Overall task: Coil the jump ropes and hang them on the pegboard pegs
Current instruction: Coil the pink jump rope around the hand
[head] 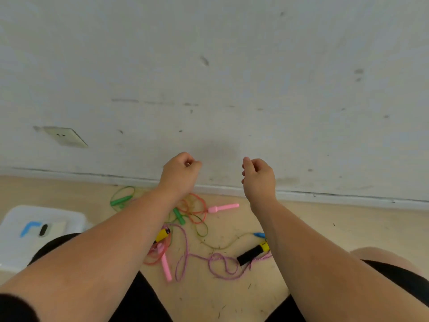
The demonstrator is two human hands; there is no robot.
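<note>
Bare indoor room: scuffed white wall, socket, pale floor

Soft, even daylight fills the view — no glare, no hard shadows. A faint grey smudge of shadow lies on the wall just above and between the hands. The whole frame is slightly soft, details smeared. Wide-angle bending curves the skirting line and stretches the forearms at the lower corners — the box at the left edge is washed-out and blurred.

Pale floor; tangled jump ropes lie on it; white box at left.
</note>
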